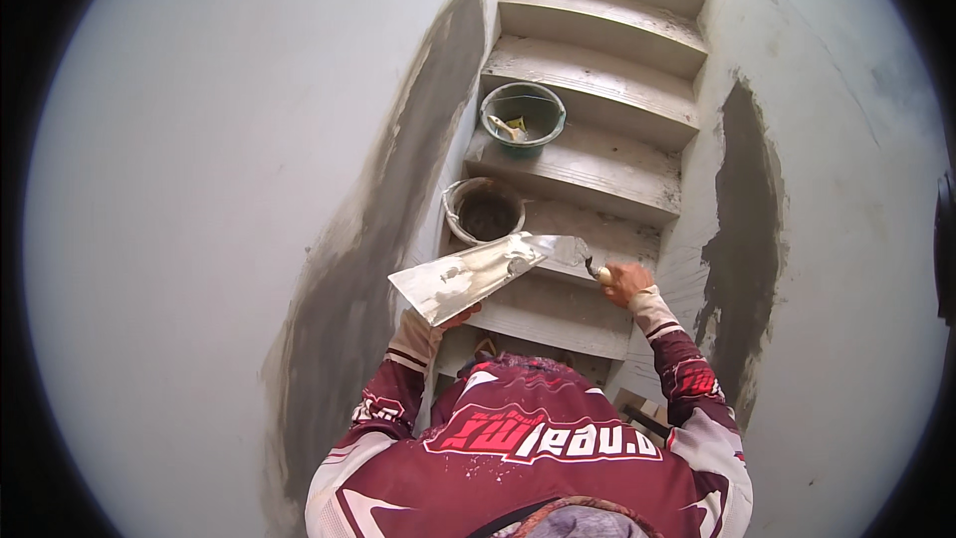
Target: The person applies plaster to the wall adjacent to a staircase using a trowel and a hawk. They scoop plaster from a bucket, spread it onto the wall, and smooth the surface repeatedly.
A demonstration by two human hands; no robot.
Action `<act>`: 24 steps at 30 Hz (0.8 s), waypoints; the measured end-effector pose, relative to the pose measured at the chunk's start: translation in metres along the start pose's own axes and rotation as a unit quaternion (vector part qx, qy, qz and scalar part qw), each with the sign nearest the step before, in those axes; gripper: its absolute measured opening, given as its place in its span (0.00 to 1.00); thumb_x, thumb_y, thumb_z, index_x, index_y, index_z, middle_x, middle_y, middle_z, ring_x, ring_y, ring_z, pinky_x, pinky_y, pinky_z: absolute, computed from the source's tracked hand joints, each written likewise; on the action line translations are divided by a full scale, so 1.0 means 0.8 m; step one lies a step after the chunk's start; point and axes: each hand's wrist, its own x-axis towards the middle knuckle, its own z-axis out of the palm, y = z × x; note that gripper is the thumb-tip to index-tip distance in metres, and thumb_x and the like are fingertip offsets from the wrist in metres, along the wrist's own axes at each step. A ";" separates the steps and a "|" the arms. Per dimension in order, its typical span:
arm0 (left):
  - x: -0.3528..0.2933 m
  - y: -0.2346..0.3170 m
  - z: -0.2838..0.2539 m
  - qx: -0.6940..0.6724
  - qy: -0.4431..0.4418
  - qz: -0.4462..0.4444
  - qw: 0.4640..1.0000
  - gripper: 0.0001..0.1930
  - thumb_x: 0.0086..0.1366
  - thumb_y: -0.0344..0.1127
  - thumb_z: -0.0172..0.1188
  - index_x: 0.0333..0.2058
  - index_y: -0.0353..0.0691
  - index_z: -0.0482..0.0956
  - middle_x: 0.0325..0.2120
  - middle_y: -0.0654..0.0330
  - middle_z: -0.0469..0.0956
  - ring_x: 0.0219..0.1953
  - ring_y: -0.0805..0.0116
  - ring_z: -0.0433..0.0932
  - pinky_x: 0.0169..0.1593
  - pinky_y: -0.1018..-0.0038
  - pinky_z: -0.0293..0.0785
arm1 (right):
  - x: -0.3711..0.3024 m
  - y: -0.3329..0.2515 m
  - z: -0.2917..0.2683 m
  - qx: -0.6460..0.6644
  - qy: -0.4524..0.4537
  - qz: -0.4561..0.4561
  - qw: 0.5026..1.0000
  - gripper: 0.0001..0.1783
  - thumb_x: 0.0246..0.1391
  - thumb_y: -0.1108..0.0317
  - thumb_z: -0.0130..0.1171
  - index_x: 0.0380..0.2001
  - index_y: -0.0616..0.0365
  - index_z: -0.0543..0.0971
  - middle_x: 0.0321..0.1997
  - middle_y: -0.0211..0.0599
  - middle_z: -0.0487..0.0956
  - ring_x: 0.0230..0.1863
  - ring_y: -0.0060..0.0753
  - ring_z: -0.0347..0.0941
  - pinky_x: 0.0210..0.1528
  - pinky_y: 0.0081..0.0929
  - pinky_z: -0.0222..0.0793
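Pale-handled trowel (572, 251) clamped in its fingers, the right hand (627, 284) seems to be working white paste (520, 259) on the board (428, 289); the left hand (460, 316) is beneath, its grip hidden. The next move probably calls for a steady board. Just beyond the fingers, a grey-rimmed bucket (450, 208) crowds the steps (597, 165); farther, a green basin (528, 149) holds a brush (506, 128).

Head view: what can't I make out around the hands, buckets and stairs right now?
All in the head view:
Left hand: mostly hidden by the board; grip unclear.
Trowel in the right hand: its tip blends into the pale paste.
Lower bucket: contents lost in shadow.
Yellow item in the upper bucket: too small to identify.
Stairs: top cut off by the upper edge.
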 end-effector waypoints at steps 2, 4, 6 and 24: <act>-0.025 0.011 -0.041 0.070 0.046 0.021 0.996 0.26 0.67 0.47 0.48 0.58 0.38 0.65 0.53 0.49 0.72 0.50 0.53 0.73 0.46 0.62 0.75 | 0.003 -0.006 0.017 0.001 0.016 -0.067 0.998 0.14 0.44 0.56 0.61 0.31 0.50 0.77 0.26 0.44 0.80 0.30 0.53 0.78 0.33 0.46 0.73; -0.035 0.018 -0.075 0.249 0.125 0.048 0.959 0.25 0.68 0.48 0.47 0.58 0.40 0.66 0.53 0.52 0.72 0.51 0.56 0.73 0.51 0.64 0.73 | 0.002 -0.014 0.035 0.015 0.029 -0.121 0.992 0.14 0.44 0.57 0.61 0.31 0.52 0.76 0.24 0.46 0.79 0.28 0.53 0.77 0.32 0.47 0.73; -0.044 0.020 -0.101 0.467 0.215 0.078 0.854 0.25 0.68 0.48 0.47 0.58 0.42 0.65 0.54 0.55 0.72 0.53 0.61 0.72 0.55 0.66 0.70 | -0.002 -0.044 0.034 0.055 0.017 -0.138 0.989 0.14 0.44 0.57 0.61 0.31 0.53 0.76 0.23 0.46 0.79 0.27 0.53 0.77 0.31 0.47 0.72; -0.118 -0.033 -0.175 0.023 0.421 0.186 0.888 0.21 0.64 0.49 0.52 0.54 0.50 0.70 0.43 0.62 0.79 0.28 0.68 0.77 0.20 0.75 0.71 | 0.069 -0.197 0.020 0.445 0.166 -0.144 0.868 0.09 0.45 0.68 0.66 0.29 0.58 0.78 0.24 0.42 0.78 0.25 0.33 0.76 0.31 0.30 0.71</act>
